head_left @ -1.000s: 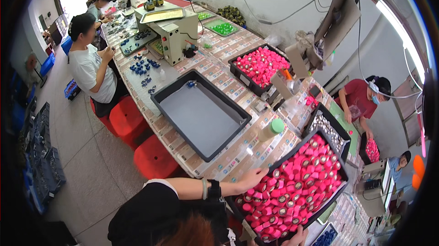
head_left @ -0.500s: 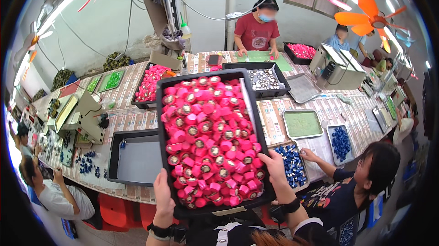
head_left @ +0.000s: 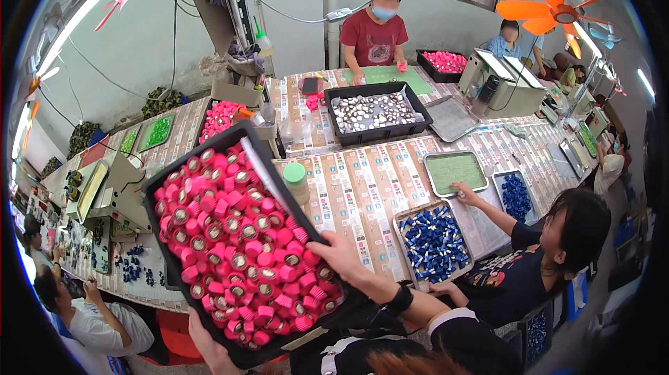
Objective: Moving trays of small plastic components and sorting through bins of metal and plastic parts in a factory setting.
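A black plastic tray (head_left: 245,357), heaped with bright pink ribbed caps (head_left: 233,243), is held in front of me, tilted with its far end toward the left. Many of the caps show a round metallic or dark centre. My right hand (head_left: 340,255) is closed on the tray's right side near the closer corner. At the near left corner my left hand (head_left: 203,339) supports the tray; its fingers are mostly hidden beneath it. A white sheet (head_left: 268,173) lines the inner right wall.
On the patterned table are a bottle with green lid (head_left: 295,178), a black tray of silver-white pieces (head_left: 343,137) and a metal tray of blue parts (head_left: 405,256). One co-worker (head_left: 557,263) sits close at right, others across and left. An orange fan (head_left: 554,9) hangs overhead.
The pink-filled tray has moved left and turned counterclockwise, with both my hands still on it. The green-lidded bottle now shows. The right co-worker's hand has moved to the green-bottomed tray.
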Action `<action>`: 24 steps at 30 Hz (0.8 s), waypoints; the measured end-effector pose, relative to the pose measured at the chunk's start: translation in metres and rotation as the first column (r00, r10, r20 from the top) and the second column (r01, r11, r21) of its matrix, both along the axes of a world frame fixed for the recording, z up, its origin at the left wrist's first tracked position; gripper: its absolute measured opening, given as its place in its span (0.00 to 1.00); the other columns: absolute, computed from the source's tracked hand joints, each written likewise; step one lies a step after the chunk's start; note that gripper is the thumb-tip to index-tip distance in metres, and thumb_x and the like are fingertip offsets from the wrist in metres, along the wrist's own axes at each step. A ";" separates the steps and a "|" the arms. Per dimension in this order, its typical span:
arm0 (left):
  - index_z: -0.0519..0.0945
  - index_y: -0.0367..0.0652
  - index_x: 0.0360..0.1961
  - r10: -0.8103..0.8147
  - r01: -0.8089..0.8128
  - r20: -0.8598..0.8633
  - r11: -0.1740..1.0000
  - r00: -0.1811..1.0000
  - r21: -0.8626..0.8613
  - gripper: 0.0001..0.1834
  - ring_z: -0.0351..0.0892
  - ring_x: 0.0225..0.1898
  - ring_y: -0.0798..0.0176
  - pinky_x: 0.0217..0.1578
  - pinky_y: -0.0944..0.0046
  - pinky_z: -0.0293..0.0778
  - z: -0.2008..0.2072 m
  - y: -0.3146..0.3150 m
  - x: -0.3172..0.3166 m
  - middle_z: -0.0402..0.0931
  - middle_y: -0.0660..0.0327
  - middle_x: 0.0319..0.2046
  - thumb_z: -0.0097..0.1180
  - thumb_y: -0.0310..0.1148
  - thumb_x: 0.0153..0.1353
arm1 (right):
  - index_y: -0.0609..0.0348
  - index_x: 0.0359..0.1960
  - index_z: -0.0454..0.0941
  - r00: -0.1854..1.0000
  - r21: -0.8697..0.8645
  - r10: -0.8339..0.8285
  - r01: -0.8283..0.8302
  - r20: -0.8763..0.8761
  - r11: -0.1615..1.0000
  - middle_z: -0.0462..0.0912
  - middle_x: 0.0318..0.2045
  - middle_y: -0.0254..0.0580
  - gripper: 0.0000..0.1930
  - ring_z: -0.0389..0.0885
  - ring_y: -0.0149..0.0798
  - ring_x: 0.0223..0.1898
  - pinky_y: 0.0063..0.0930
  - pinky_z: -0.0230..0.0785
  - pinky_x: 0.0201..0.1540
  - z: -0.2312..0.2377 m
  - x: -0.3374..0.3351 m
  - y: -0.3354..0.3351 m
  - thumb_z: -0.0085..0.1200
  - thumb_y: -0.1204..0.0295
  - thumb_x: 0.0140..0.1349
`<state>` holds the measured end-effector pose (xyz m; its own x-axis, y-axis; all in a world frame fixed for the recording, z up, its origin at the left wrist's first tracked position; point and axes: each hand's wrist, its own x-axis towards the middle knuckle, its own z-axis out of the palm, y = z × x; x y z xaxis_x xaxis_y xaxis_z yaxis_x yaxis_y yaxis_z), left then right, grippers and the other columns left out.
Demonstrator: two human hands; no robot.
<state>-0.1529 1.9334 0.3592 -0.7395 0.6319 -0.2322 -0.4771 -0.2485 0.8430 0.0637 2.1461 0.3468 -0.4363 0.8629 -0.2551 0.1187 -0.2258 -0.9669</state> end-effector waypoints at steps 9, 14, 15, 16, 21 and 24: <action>0.70 0.36 0.40 0.077 -0.078 -0.012 0.995 0.997 -0.056 0.17 0.70 0.38 0.65 0.39 0.67 0.66 0.004 0.027 -0.005 0.71 0.59 0.37 0.39 0.39 0.59 | 0.67 0.31 0.74 0.981 0.053 0.178 -0.183 0.075 0.982 0.75 0.21 0.36 0.16 0.70 0.26 0.25 0.20 0.62 0.29 -0.020 -0.048 -0.016 0.50 0.64 0.50; 0.70 0.36 0.39 0.070 -0.072 -0.018 0.990 0.997 -0.122 0.17 0.71 0.37 0.63 0.38 0.66 0.67 -0.010 0.017 -0.019 0.71 0.58 0.37 0.38 0.38 0.59 | 0.67 0.29 0.74 0.986 0.042 0.148 -0.151 0.076 0.988 0.74 0.20 0.35 0.15 0.69 0.25 0.24 0.19 0.61 0.27 -0.018 -0.044 -0.018 0.51 0.64 0.49; 0.71 0.36 0.39 0.070 -0.072 -0.019 0.989 0.997 -0.128 0.17 0.71 0.37 0.63 0.38 0.66 0.67 -0.013 0.017 -0.021 0.71 0.58 0.37 0.38 0.38 0.59 | 0.67 0.29 0.74 0.989 0.024 0.138 -0.139 0.055 0.990 0.73 0.20 0.34 0.15 0.68 0.24 0.24 0.19 0.60 0.27 -0.012 -0.042 -0.021 0.51 0.64 0.49; 0.71 0.36 0.39 0.069 -0.071 -0.018 0.988 0.997 -0.134 0.17 0.71 0.37 0.63 0.38 0.66 0.67 -0.017 0.018 -0.024 0.71 0.58 0.37 0.38 0.38 0.59 | 0.67 0.29 0.73 0.991 0.006 0.126 -0.126 0.034 0.992 0.73 0.20 0.33 0.16 0.67 0.24 0.23 0.18 0.59 0.26 -0.010 -0.039 -0.023 0.51 0.63 0.49; 0.71 0.36 0.39 0.026 -0.028 -0.015 0.983 1.000 -0.179 0.16 0.71 0.36 0.61 0.37 0.65 0.68 -0.029 0.024 -0.028 0.72 0.57 0.37 0.36 0.37 0.59 | 0.66 0.28 0.74 0.995 -0.033 -0.096 0.095 -0.038 0.995 0.74 0.19 0.35 0.16 0.68 0.26 0.23 0.21 0.60 0.26 -0.018 -0.013 -0.024 0.52 0.61 0.48; 0.71 0.36 0.39 -0.016 0.011 -0.018 0.971 1.000 -0.239 0.16 0.71 0.36 0.60 0.37 0.64 0.68 -0.036 0.022 -0.032 0.72 0.56 0.37 0.36 0.37 0.59 | 0.67 0.31 0.74 0.978 -0.078 -0.189 0.182 -0.093 0.980 0.75 0.24 0.34 0.12 0.70 0.23 0.26 0.16 0.62 0.27 -0.025 0.010 -0.018 0.52 0.69 0.50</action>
